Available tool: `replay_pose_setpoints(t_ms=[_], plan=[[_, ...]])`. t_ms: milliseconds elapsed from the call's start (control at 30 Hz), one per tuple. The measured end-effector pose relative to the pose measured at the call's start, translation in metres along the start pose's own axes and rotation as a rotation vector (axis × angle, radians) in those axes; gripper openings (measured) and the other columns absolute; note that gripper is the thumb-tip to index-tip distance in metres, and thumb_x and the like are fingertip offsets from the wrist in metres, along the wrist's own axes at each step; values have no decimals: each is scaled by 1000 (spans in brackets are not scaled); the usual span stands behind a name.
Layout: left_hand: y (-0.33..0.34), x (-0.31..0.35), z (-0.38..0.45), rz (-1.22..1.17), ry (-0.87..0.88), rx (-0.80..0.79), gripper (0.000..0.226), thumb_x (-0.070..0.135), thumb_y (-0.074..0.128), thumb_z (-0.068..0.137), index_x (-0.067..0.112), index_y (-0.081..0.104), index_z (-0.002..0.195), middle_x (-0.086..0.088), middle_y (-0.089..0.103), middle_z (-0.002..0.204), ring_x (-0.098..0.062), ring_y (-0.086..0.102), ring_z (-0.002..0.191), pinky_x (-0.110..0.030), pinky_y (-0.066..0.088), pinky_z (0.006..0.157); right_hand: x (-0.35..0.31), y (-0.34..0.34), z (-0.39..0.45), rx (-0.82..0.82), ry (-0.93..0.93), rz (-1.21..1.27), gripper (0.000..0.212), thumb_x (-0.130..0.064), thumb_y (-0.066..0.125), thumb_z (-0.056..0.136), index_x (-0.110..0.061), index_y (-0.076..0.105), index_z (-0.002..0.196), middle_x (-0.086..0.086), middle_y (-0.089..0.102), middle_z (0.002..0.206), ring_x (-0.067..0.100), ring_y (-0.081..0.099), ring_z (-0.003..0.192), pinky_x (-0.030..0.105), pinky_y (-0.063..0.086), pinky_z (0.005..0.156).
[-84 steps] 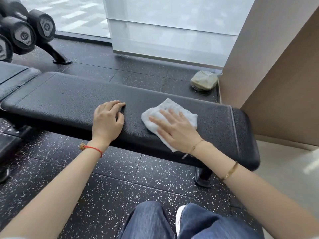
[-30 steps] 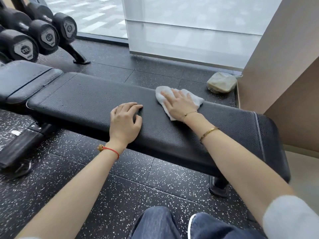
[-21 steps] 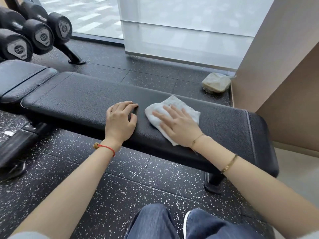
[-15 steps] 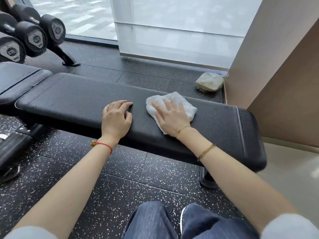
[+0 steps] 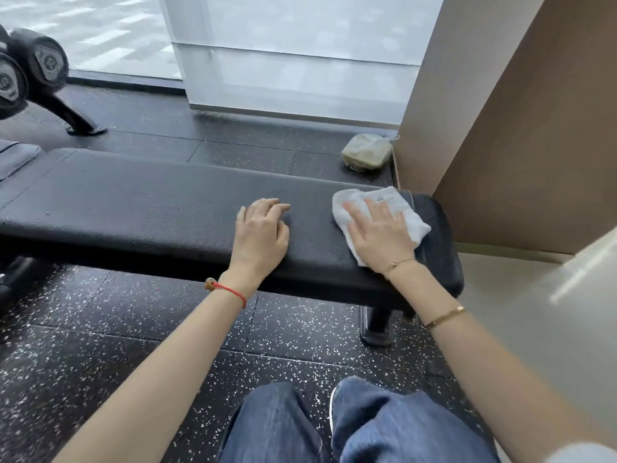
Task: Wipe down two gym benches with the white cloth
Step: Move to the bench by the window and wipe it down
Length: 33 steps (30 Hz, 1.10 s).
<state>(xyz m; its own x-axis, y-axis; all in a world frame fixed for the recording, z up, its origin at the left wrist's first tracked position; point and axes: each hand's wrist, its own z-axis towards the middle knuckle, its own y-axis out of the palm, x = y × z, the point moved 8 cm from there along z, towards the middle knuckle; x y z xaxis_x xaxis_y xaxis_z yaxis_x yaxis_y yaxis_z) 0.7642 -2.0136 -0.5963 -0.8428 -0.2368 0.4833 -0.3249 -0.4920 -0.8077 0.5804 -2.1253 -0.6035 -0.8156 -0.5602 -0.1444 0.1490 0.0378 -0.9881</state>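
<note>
Dumbbell (image 5: 13,81) labels blurred, unreadable. Right hand (image 5: 380,238) flat, fingers spread on crumpled white cloth (image 5: 397,208); left hand (image 5: 260,235) relaxed beside it on black bench (image 5: 133,202).

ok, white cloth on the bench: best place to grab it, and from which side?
Probably the bare corner of the white cloth sticking out past the right hand, toward the bench end. It lies flat and crumpled with the palm pressing the middle, so come from above and pinch that loose edge.
</note>
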Motion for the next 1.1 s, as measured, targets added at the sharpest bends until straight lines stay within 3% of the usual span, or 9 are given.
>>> replay_pose_setpoints(t_ms=[167, 333, 467, 567, 667, 767, 867, 1000, 1100], plan=[[22, 31, 5, 11, 60, -8, 37, 15, 50, 94, 16, 60, 129, -4, 55, 137, -23, 43, 135, -50, 22, 119, -6, 4, -71, 65, -204, 31, 47, -44, 29, 102, -42, 28, 150, 0, 30, 159, 25, 21, 149, 46, 13, 122], [35, 33, 4, 65, 66, -17, 36, 21, 48, 95, 18, 59, 129, -2, 55, 138, -23, 42, 136, -52, 22, 119, 64, -1, -2, 23, 49, 22, 46, -42, 28, 103, -42, 26, 150, 1, 24, 160, 26, 16, 149, 46, 10, 122], [37, 33, 2, 108, 70, 11, 35, 23, 48, 92, 20, 60, 125, 0, 56, 135, -22, 45, 133, -53, 26, 116, 74, 4, 66, -85, 145, 33, 48, -43, 21, 103, -41, 22, 151, 2, 18, 163, 25, 12, 149, 50, 6, 121], [37, 32, 3, 109, 71, 36, 35, 25, 48, 90, 21, 62, 122, 1, 58, 132, -22, 47, 129, -53, 28, 115, 53, 4, 61, -64, 61, 11, 47, -43, 23, 103, -41, 23, 151, 3, 19, 162, 24, 13, 149, 51, 6, 120], [37, 30, 3, 114, 71, 53, 34, 24, 49, 90, 22, 62, 122, 2, 59, 131, -21, 48, 128, -52, 29, 115, 35, 1, 10, -17, -84, 29, 48, -42, 30, 103, -41, 26, 151, 0, 22, 161, 24, 14, 150, 44, 7, 120], [37, 29, 3, 122, 76, 45, 34, 25, 49, 92, 23, 62, 124, 2, 58, 133, -21, 47, 130, -52, 28, 115, 42, -2, -49, 30, -140, 35, 47, -43, 32, 102, -45, 28, 149, -1, 26, 160, 25, 17, 150, 47, 10, 121], [38, 28, 3, 123, 76, 34, 35, 26, 49, 93, 22, 61, 125, 1, 57, 135, -22, 46, 132, -52, 27, 116, 75, -1, -62, 37, -50, 31, 46, -43, 30, 102, -47, 27, 148, -1, 27, 160, 24, 17, 150, 47, 12, 121], [39, 29, 3, 134, 74, 20, 36, 26, 48, 93, 22, 60, 126, 0, 56, 137, -23, 44, 133, -52, 25, 117, 102, -4, -3, -13, 137, 34, 47, -41, 27, 103, -45, 25, 149, 0, 18, 163, 25, 13, 150, 46, 11, 119], [38, 30, 3, 123, 67, 17, 35, 26, 48, 93, 22, 60, 125, -1, 56, 136, -23, 44, 132, -51, 24, 117, 101, -3, 11, -32, 158, 24, 47, -42, 24, 103, -43, 25, 150, 2, 17, 163, 26, 13, 150, 48, 10, 118]])
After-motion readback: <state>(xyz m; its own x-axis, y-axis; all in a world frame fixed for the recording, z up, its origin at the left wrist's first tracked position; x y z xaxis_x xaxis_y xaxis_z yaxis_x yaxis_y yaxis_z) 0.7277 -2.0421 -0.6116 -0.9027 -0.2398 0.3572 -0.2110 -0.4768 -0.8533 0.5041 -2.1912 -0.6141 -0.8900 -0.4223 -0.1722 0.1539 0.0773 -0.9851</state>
